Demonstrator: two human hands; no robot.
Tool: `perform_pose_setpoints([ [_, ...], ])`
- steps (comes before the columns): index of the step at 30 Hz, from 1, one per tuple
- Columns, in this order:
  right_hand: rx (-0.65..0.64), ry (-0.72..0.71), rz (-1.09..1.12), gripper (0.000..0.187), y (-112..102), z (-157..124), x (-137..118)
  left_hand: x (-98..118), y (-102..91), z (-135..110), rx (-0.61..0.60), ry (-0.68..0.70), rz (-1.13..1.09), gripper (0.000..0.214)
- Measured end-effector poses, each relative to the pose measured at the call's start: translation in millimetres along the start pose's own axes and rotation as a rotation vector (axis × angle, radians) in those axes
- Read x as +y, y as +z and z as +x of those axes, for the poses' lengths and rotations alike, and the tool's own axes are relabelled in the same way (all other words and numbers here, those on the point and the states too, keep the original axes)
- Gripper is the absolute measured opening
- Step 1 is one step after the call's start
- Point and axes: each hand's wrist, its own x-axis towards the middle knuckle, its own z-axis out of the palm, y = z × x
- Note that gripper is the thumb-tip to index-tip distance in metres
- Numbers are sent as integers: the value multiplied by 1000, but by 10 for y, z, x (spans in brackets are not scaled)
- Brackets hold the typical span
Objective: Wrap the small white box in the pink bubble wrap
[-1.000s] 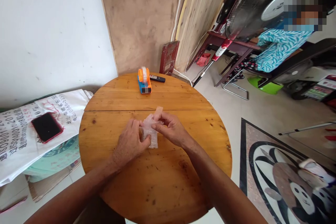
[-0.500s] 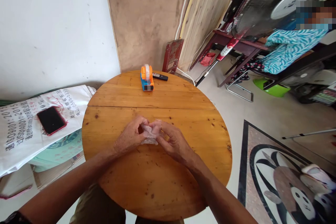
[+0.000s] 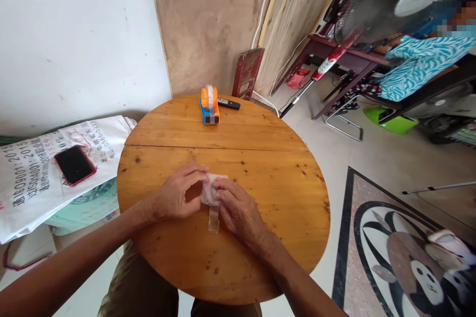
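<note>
Beside a white wall (image 3: 74, 34) stands a round wooden table (image 3: 267, 158). Over the table's middle, the left hand (image 3: 173, 195) and right hand (image 3: 241, 208) hold a crumpled translucent wrapping (image 3: 208, 194) in their fingertips, a clear strip (image 3: 213, 220) trailing toward the table's near edge.

A small, whitish, see-through plastic packet (image 3: 208, 194) sits crumpled and creased above the wooden tabletop (image 3: 171, 257), held at its left edge by the left hand (image 3: 177, 192) and at its right by the right hand (image 3: 238, 208). From its lower edge, a narrow strip of clear tape (image 3: 213, 222) extends toward the wearer, nearly straight, its near end free.
</note>
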Motion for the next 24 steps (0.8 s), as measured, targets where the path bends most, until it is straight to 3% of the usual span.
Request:
perform_pose_setpoints([
  [4,1,-61,-76,27,37,-56,19,-47,-51,-113,-70,165,204,48],
  [10,20,-102,-158,31,151,-120,81,-153,98,-55,-47,215,206,35],
  [13,12,-59,-66,28,115,-36,123,-147,146,4,-15,65,54,30],
  [15,-1,16,63,25,58,61,173,-105,134,53,-13,-130,-66,31],
  [19,-87,366,512,9,-12,261,361,0,51,186,-129,-547,-355,29],
  [21,-123,541,768,12,2,324,467,15,19,255,-168,-620,-374,28],
  [24,-100,667,987,27,40,347,555,-27,1,332,-176,-612,-244,30],
])
